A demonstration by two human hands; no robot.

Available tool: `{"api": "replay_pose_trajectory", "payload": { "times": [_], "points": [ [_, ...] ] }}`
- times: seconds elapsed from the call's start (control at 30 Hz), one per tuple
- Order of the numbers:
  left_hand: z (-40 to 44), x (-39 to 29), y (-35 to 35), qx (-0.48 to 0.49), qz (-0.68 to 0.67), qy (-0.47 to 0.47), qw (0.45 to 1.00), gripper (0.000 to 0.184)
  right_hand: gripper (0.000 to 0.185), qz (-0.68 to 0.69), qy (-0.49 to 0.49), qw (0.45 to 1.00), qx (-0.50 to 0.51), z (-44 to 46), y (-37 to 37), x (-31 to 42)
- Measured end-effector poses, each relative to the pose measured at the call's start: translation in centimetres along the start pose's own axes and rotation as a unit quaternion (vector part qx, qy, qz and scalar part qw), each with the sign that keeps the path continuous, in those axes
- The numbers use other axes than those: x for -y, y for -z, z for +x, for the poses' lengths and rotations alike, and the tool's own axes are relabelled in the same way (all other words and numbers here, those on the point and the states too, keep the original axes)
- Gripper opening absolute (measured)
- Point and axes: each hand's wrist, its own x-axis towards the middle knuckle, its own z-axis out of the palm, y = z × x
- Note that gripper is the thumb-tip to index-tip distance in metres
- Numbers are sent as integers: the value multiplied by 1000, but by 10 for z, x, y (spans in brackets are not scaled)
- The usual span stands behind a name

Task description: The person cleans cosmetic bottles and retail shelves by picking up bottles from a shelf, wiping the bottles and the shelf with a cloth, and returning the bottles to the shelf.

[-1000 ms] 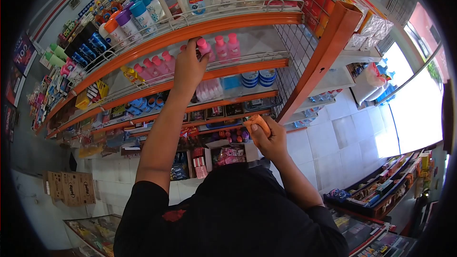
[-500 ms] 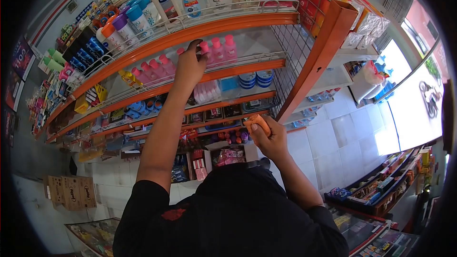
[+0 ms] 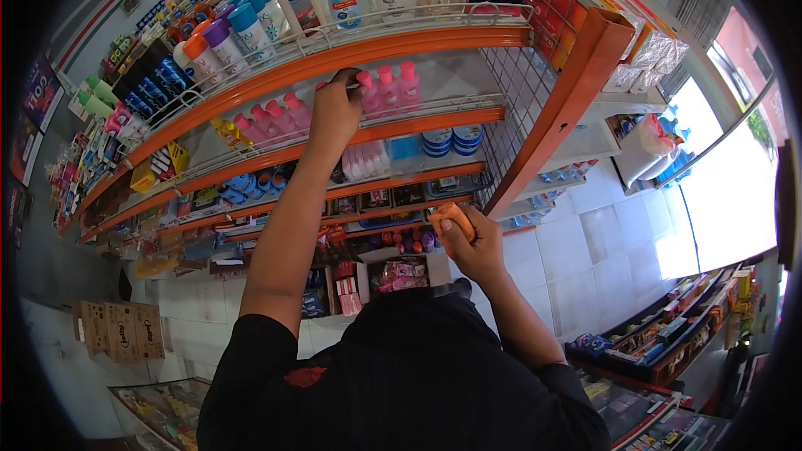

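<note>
On the grey shelf with an orange metal front beam [image 3: 458,75], the left hand [image 3: 336,113] reaches in, fingers bent just beside a slim pink plastic bottle with a pink cap [image 3: 368,93]; whether they grip it I cannot tell; the right hand [image 3: 479,248], well apart, is clamped around a crumpled orange cloth [image 3: 452,222]; a stray knuckle could tip that bottle into two matching pink bottles [image 3: 408,88] close on its right, since all are narrow and tightly ranked; compared with a second ago, the bottle stands nearer those two; the cloth remains in the same grip.
</note>
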Motion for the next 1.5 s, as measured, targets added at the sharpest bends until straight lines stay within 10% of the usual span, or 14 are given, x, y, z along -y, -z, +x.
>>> {"api": "replay_pose_trajectory", "payload": {
  "times": [1.13,1.5],
  "points": [
    [-36,25,37,-33,94,122,988,53,30,-34,4,999,42,-1,-13,-13],
    [-82,-8,53,-153,-47,19,987,40,33,397,-226,888,-54,0,-26,-41]
  ]
}}
